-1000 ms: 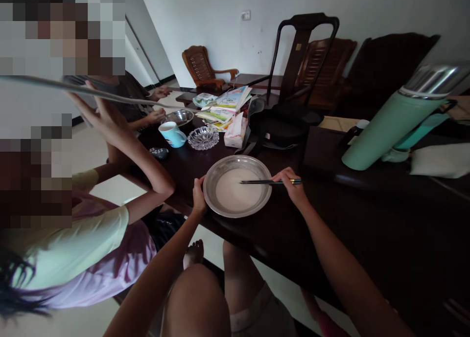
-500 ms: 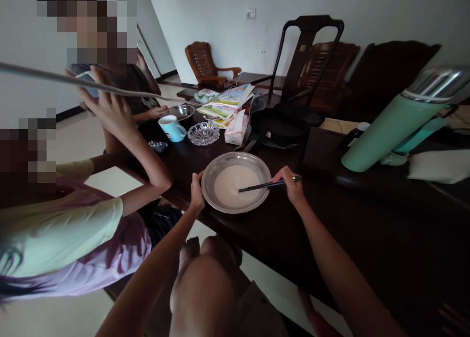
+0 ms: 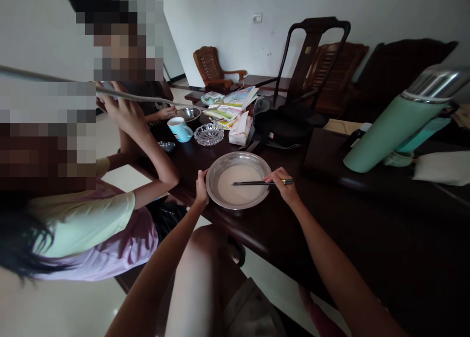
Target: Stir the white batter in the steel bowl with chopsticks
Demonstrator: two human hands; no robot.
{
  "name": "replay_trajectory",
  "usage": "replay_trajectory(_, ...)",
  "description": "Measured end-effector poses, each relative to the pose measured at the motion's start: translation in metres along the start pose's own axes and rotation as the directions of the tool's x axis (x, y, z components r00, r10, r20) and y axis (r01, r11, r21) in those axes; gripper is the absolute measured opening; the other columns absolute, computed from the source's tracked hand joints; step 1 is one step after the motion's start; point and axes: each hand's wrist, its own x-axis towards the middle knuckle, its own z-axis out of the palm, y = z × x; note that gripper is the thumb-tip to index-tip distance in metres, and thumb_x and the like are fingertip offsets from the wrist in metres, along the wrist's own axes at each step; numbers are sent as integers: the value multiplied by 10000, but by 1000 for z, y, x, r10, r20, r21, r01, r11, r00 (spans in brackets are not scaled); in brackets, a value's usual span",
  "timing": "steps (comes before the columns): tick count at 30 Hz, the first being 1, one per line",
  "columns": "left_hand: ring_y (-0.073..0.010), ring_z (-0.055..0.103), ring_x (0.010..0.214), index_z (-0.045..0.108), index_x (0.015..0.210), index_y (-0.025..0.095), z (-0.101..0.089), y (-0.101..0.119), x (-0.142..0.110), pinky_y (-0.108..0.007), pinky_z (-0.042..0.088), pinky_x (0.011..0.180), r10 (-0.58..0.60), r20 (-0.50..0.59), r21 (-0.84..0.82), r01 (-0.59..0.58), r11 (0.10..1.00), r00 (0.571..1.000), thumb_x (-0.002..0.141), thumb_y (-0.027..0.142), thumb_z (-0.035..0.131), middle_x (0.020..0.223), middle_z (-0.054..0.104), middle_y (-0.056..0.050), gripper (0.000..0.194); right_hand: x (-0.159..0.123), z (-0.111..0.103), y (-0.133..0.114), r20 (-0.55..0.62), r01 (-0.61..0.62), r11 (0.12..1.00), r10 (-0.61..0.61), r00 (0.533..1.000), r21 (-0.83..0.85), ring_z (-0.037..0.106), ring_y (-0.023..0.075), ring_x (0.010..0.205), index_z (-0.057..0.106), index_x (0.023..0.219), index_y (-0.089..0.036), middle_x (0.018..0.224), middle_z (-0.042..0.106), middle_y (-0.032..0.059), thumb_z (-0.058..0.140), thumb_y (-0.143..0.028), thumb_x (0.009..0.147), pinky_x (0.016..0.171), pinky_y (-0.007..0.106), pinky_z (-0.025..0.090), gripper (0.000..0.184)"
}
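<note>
A round metal bowl stands near the edge of the dark table, holding a milky, off-white liquid. My left hand grips the bowl's left rim, thumb up on the side and fingers hidden behind and below it. With my right hand I hold a pair of dark chopsticks with gold-banded ends, over the bowl's right rim. Their tips reach into the liquid near its middle.
Behind the bowl are a glass dish, a light-blue mug, a tissue pack, papers and a black bag. A green thermos stands at right. Two people sit at left, one with a raised arm.
The chopstick tips have moved a little left and up within the liquid, and my right hand has shifted left with them. My left hand stays on the rim. The view has shifted slightly.
</note>
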Motion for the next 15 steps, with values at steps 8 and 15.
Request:
replay_trajectory(8, -273, 668, 1099, 729, 1090, 174, -5, 1, -7, -399, 479, 1010, -34, 42, 53, 32, 998, 999, 858, 762, 350, 1097, 754, -97, 737, 1, -12, 2, -193, -59, 993, 78, 978, 99, 613, 229, 684, 644, 553, -263, 625, 679, 40, 420, -607, 956, 745, 420, 492, 575)
replay_trajectory(15, -293, 648, 1134, 742, 1098, 176, -9, 9, -15, -417, 448, 1057, -42, 57, 103, 36, 994, 997, 847, 792, 355, 1126, 749, -103, 769, 4, 8, -8, 10, -72, 997, 72, 997, -31, 608, 239, 781, 753, 778, -274, 775, 735, 52, 577, -558, 907, 747, 409, 488, 358)
